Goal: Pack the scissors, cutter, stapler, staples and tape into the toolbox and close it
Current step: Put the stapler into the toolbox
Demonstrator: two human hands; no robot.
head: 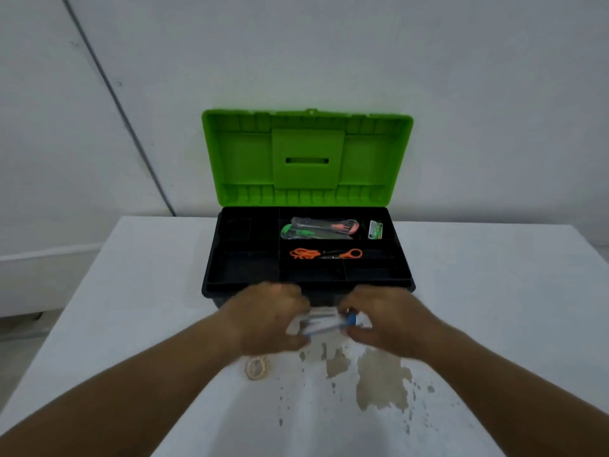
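Tape roll [256,368]: lies flat on the white bench [131,324], just under the left wrist, not touched and not yet packed.
Left hand [270,316]: fingers curled onto the left end of a white-and-blue packet, apparently grasping it; motion blur hides the exact pinch.
Stapler packet [321,323]: held between both hands just above the bench, right in front of the toolbox; probably the stapler in a clear blister pack, though blur leaves that unsure. Likely light, with a stiff, slick plastic shell; best held by its two short ends, as now.
Right hand [384,319]: fingers closed on the packet's right end, near its blue part.
Toolbox [400,282]: black tray open, green lid [306,156] upright behind it.
Cutters [318,229]: packaged, in a rear compartment.
Scissors [326,253]: orange-handled, in the middle compartment.
Staples [375,229]: small box at rear right.
Bench surface: stained and chipped near the right forearm.
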